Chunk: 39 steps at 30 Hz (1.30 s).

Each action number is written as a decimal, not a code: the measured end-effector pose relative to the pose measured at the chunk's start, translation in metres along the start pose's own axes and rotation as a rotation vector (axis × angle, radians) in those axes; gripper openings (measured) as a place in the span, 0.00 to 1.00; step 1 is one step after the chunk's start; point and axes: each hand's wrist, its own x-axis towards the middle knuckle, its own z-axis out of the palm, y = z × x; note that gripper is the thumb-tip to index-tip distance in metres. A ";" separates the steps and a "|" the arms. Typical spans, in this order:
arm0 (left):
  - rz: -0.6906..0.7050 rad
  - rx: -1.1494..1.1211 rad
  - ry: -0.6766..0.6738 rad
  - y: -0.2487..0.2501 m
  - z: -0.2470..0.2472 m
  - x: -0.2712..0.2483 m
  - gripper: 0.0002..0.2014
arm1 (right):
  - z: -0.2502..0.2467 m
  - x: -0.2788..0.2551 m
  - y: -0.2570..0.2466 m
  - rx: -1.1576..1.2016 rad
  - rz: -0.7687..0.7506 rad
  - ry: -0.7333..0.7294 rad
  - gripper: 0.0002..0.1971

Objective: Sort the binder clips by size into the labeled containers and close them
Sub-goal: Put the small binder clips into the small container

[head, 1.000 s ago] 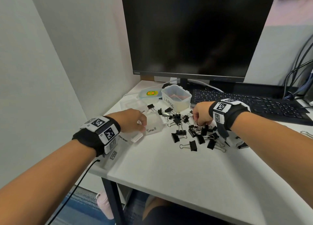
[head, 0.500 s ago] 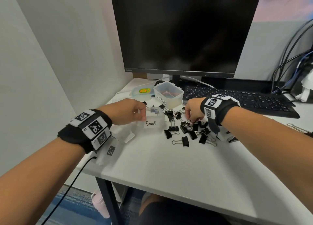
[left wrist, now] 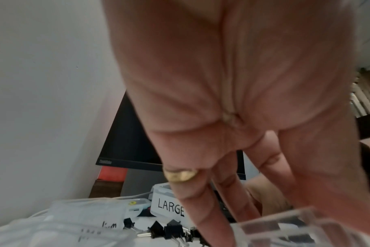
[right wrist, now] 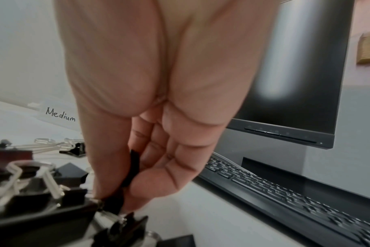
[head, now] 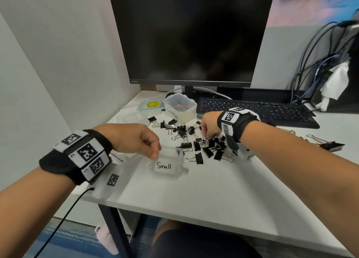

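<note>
A pile of black binder clips [head: 196, 143] lies on the white desk [head: 194, 199]. My left hand [head: 154, 152] grips the rim of the clear container labelled "Small" [head: 167, 167], which stands just left of the pile. The same container [left wrist: 302, 230] shows blurred under the fingers in the left wrist view. My right hand [head: 206, 138] reaches down into the pile, thumb and fingers pinching a small black clip [right wrist: 131, 168]. The "LARGE" container [head: 180, 108] stands open behind the pile. A "Medium" label [right wrist: 60, 115] shows on a clear container at the far left.
A lid with a yellow sticker [head: 150, 106] lies left of the LARGE container. Keyboard [head: 252, 110] and monitor [head: 192, 36] stand behind. Big clips [head: 326, 144] lie at the right. A wall bounds the desk on the left, and cables hang at the back right.
My left hand has brought the Small container nearer to me and closer to the pile. My right hand has stayed in the pile, working at the clips.
</note>
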 end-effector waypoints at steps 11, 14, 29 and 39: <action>-0.022 0.170 0.037 0.008 0.014 0.026 0.06 | -0.001 -0.003 -0.002 -0.002 0.002 -0.039 0.09; -0.033 0.217 0.105 0.008 0.014 0.034 0.07 | -0.003 -0.004 0.000 0.012 0.011 -0.019 0.09; -0.058 0.268 0.318 0.010 0.022 0.053 0.05 | -0.005 -0.012 0.021 0.235 0.010 0.007 0.07; -0.150 -0.304 0.391 0.012 0.029 0.054 0.11 | -0.019 -0.034 -0.004 0.469 -0.128 0.125 0.07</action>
